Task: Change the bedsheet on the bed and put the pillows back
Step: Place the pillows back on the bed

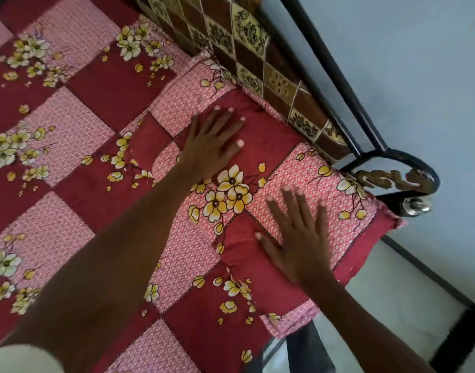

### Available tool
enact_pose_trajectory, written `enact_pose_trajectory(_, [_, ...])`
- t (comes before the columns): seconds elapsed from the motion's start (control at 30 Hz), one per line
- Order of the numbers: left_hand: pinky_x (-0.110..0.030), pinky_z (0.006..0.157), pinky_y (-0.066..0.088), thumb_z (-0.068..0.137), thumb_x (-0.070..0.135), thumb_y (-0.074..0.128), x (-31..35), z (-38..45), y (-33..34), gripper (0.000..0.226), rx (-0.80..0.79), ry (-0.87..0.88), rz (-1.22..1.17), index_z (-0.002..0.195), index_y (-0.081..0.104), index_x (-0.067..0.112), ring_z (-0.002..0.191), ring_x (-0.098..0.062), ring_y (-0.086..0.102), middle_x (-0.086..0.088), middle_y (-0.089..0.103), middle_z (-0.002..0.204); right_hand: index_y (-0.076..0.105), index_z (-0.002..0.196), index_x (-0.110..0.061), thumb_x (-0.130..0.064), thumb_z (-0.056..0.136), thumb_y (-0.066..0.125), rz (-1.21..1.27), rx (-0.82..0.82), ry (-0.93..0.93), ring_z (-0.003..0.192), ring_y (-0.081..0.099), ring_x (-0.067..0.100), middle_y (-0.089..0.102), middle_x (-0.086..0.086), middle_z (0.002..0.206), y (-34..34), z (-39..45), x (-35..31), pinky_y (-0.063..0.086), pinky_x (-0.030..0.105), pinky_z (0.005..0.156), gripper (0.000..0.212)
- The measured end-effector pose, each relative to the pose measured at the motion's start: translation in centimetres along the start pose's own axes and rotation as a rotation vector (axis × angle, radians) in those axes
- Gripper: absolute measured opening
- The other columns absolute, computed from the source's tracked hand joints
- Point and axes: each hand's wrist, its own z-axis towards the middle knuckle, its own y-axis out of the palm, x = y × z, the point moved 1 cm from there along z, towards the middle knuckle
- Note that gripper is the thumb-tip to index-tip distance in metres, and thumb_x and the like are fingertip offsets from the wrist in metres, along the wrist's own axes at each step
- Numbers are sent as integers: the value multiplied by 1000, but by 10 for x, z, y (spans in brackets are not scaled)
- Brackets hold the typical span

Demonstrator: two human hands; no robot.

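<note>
Red and pink patchwork cloth with yellow flowers covered the bed: the bedsheet (77,109) lay spread flat from the centre out toward nine o'clock. A pillow (293,168) in the same print lay on it at about three o'clock, just beside a brown and cream checked cloth (247,47) that hung along the black metal headboard (346,84) at one o'clock. The left hand (212,146) rested flat on the pillow's upper part, fingers straight and spread. The right hand (298,238) pressed flat on its lower part toward five o'clock, fingers likewise straight and spread, gripping nothing.
</note>
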Motion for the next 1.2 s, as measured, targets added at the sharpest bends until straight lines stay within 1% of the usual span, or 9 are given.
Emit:
enact_pose_trajectory(0.27, [-64,123,9,105,61,29,9,-11,-28,61,126,-261,-146,156,38,29,156,-38,12,-4,27,167,28,160,-33,-76,98,32,113,87,103,159,0,27,11,4,172,-15,-14,-5,6,66,123,76])
enact_pose_trajectory(0.43, [-73,118,-1,103,68,26,-11,-79,-12,64,0,-401,-188,161,11,45,158,-28,-5,5,3,172,20,163,-35,-73,100,29,49,60,-103,159,-5,26,2,2,173,-4,-5,-14,6,68,122,74])
enact_pose_trajectory(0.53, [-72,118,2,104,66,27,-22,-85,-7,64,-45,-428,-233,161,6,46,158,-26,-5,7,1,172,19,163,-36,-73,101,24,7,45,-62,159,-2,24,4,0,173,5,-10,4,10,58,125,73])
enact_pose_trajectory(0.63, [-64,120,23,102,54,38,-17,-84,-28,64,15,-481,-447,158,34,24,153,-33,22,-10,25,166,32,158,-33,-64,104,30,143,76,56,158,13,25,20,2,170,-5,-11,-4,13,57,125,62])
enact_pose_trajectory(0.7, [-52,111,41,98,44,46,-8,-97,-43,58,91,-532,-628,143,52,8,134,-36,47,-20,50,145,42,151,-25,-53,105,40,351,134,121,149,33,26,38,5,160,-23,-10,-17,29,58,119,54])
enact_pose_trajectory(0.8, [-40,102,48,95,46,49,16,-150,-70,52,181,-641,-858,130,60,8,119,-27,59,-15,62,129,49,143,-15,-40,103,55,691,168,111,127,53,21,51,8,143,-61,-13,-38,47,39,101,48])
enact_pose_trajectory(0.93, [-17,90,49,100,24,63,55,-246,-94,27,258,-726,-881,122,66,7,106,-17,62,-3,64,119,59,131,-9,-28,99,63,705,66,-69,114,60,23,60,10,127,-96,-35,-78,50,39,97,38])
enact_pose_trajectory(1.07, [-43,90,56,97,27,66,88,-356,-110,26,333,-915,-922,114,68,9,105,-28,68,-6,69,115,60,130,-4,-25,95,67,619,-149,-245,110,63,30,64,15,120,-96,-81,-129,51,48,99,41])
enact_pose_trajectory(1.2, [-38,91,53,96,36,62,130,-470,-130,36,365,-1064,-853,118,68,8,104,-24,66,-9,69,116,54,142,-8,-30,98,66,486,-340,-440,126,56,32,55,16,139,-96,-142,-182,45,43,106,51])
